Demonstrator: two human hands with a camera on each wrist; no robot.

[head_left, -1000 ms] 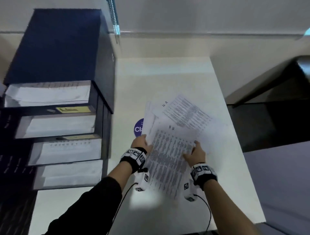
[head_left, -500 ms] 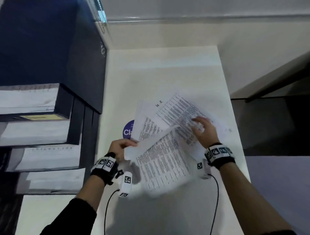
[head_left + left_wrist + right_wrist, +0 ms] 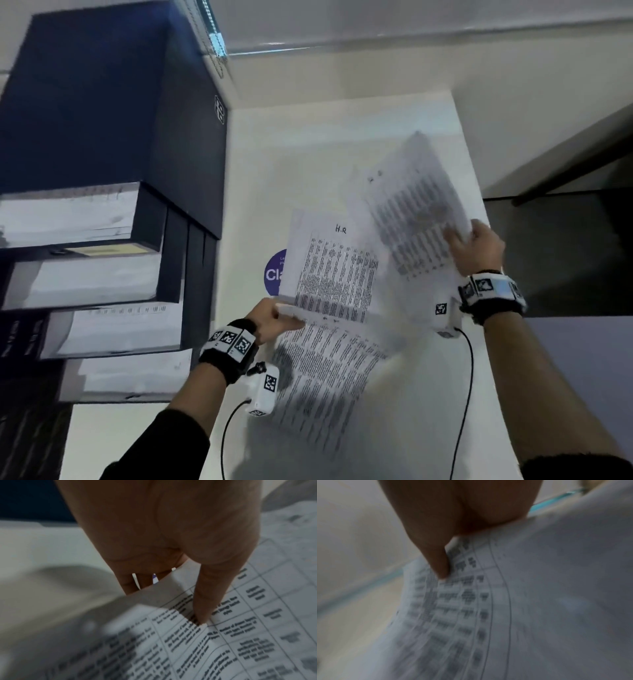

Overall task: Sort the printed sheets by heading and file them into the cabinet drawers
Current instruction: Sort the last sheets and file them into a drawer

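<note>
White desk (image 3: 342,144) runs out ahead of me, and against its left edge stands the dark cabinet (image 3: 113,113), four drawers (image 3: 85,286) pulled out in steps, each already showing paper inside. Everything I say below is placed from that cabinet.

To its right, near the lowest drawers, my left hand (image 3: 270,320) pinches the top corner of one printed sheet (image 3: 329,380), thumb on top and fingers under, and the page droops away toward me. Farther right again, my right hand (image 3: 479,250) pinches the edge of another printed sheet (image 3: 414,212) and holds it lifted off the desk, tilted and blurred. Between them, flat on the desk, lies the sheet headed H.R (image 3: 329,260), partly covering a round blue sticker (image 3: 275,272).

These pages are light and limp: held by one corner they sag and flutter, and I judge a loose pinch could let one slip or crease. Better to take each near the middle of a long edge, or support it from below, so it slides flat into a drawer. Which heading my held sheets carry, I cannot read.
</note>
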